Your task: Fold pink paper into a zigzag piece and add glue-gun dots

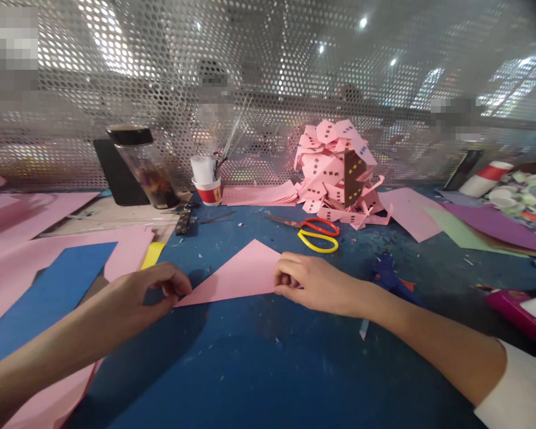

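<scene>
A pink sheet of paper (236, 275), triangular in outline, lies on the blue table between my hands, its point facing away from me. My left hand (163, 289) pinches the left corner between thumb and finger. On the other side, my right hand (310, 283) has its fingers curled closed over the right corner and hides it. Just beyond the paper rest scissors (301, 225) with one red and one yellow handle loop, blades pointing left.
Pink sheets (129, 250) and a blue sheet (58, 292) cover the left side. Behind stand a bottle (145, 170), a paper cup (209, 192) and a pink paper construction (330, 167). A dark blue tool (390, 277) and a magenta tool (518, 313) lie right, before a perforated metal screen (268, 71).
</scene>
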`<state>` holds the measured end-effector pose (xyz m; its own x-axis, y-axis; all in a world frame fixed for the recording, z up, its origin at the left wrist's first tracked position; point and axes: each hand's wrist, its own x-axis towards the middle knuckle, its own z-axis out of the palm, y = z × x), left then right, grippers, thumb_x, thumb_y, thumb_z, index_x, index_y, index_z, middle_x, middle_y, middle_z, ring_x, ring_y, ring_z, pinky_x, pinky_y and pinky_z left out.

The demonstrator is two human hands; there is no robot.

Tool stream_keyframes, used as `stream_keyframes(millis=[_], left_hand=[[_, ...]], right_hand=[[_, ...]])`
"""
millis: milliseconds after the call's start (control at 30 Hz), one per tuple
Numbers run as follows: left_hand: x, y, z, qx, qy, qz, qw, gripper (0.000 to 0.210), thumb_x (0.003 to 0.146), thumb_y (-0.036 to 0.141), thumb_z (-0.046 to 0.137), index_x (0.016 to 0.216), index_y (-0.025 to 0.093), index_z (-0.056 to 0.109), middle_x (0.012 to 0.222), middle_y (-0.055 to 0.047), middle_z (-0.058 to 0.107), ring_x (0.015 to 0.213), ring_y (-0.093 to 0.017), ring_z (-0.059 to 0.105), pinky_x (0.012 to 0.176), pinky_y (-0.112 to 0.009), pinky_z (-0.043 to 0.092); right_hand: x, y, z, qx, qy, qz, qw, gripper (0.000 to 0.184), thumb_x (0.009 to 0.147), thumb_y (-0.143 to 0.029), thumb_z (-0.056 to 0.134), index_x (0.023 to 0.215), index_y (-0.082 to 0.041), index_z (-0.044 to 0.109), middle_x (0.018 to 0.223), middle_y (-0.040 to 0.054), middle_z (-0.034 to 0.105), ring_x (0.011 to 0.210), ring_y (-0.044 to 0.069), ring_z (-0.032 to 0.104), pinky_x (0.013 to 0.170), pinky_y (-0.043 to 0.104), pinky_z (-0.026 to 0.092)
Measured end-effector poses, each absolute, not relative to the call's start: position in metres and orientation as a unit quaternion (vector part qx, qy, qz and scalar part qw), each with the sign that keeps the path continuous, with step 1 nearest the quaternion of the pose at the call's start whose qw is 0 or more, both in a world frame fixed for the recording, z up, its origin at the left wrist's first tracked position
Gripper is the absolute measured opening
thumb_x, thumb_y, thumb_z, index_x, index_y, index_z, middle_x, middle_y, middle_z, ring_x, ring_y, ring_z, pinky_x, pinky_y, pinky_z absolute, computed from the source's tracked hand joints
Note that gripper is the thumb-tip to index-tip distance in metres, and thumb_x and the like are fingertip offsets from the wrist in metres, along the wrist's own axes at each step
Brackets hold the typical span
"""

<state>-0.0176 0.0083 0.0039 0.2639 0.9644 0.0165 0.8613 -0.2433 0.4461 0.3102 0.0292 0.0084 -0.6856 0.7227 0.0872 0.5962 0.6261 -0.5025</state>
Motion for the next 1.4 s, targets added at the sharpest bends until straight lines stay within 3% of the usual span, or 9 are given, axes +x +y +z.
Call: stream_keyframes(millis=[100,300,533,767,967,1167,1400], left_hand=[[-0.005,0.001,0.002,0.813,0.530,0.172,0.166,0.022,0.088,0.041,0.052,0.096,0.024,0.064,0.100,-0.003,0.069,0.093,-0.019,0.063,0.080,-0.028,0.050],[0.003,-0.006,-0.011,0.889,0.409,0.202,0.039,0.015,0.093,0.027,0.052,0.101,0.026,0.064,0.102,-0.002,0.067,0.091,-0.016,0.065,0.081,-0.025,0.050],[0.002,-0.007,0.006,0.932,0.304,0.191,-0.041,0.028,0.099,0.023,0.037,0.109,0.024,0.063,0.100,-0.005,0.068,0.087,-0.016,0.065,0.079,-0.027,0.050],[0.004,-0.006,-0.005,0.917,0.342,0.201,-0.040,0.015,0.095,0.024,0.047,0.102,0.023,0.062,0.095,-0.004,0.066,0.084,-0.017,0.064,0.078,-0.028,0.050],[0.002,-0.001,-0.017,0.904,0.363,0.225,-0.024,0.012,0.093,0.021,0.051,0.099,0.023,0.061,0.089,-0.001,0.065,0.077,-0.013,0.062,0.071,-0.023,0.046],[0.000,-0.005,-0.017,0.898,0.390,0.206,0.000,0.012,0.093,0.022,0.051,0.101,0.024,0.060,0.094,-0.001,0.065,0.083,-0.014,0.063,0.074,-0.024,0.047],[0.000,-0.004,-0.019,0.896,0.385,0.221,-0.015,0.012,0.092,0.020,0.051,0.099,0.024,0.060,0.093,-0.002,0.066,0.081,-0.014,0.064,0.072,-0.023,0.047]], right_hand=[[0.310,0.029,0.009,-0.352,-0.906,0.186,0.141,0.005,0.093,-0.021,0.056,0.093,-0.018,0.061,0.096,0.0023,0.062,0.078,0.011,0.056,0.070,0.024,0.042],[0.309,0.024,0.015,-0.294,-0.950,0.029,0.103,0.016,0.099,-0.022,0.049,0.094,-0.015,0.062,0.095,0.0073,0.063,0.090,0.018,0.056,0.082,0.032,0.041],[0.308,0.019,0.018,-0.259,-0.961,-0.077,0.051,0.019,0.098,-0.013,0.042,0.092,-0.014,0.060,0.090,0.0074,0.059,0.084,0.020,0.053,0.075,0.034,0.038],[0.307,0.019,0.013,-0.257,-0.959,-0.098,0.070,0.019,0.099,-0.014,0.042,0.091,-0.014,0.059,0.090,0.0082,0.060,0.084,0.021,0.053,0.071,0.034,0.035],[0.305,0.019,0.010,-0.259,-0.958,-0.079,0.095,0.022,0.101,-0.026,0.044,0.093,-0.014,0.060,0.091,0.0084,0.061,0.088,0.021,0.055,0.074,0.034,0.036],[0.303,0.021,0.006,-0.252,-0.958,-0.095,0.095,0.023,0.101,-0.018,0.040,0.090,-0.015,0.060,0.090,0.0070,0.061,0.086,0.020,0.054,0.072,0.034,0.035],[0.303,0.020,0.006,-0.248,-0.958,-0.100,0.104,0.025,0.102,-0.024,0.039,0.091,-0.015,0.060,0.090,0.0075,0.061,0.086,0.020,0.053,0.071,0.034,0.034]])
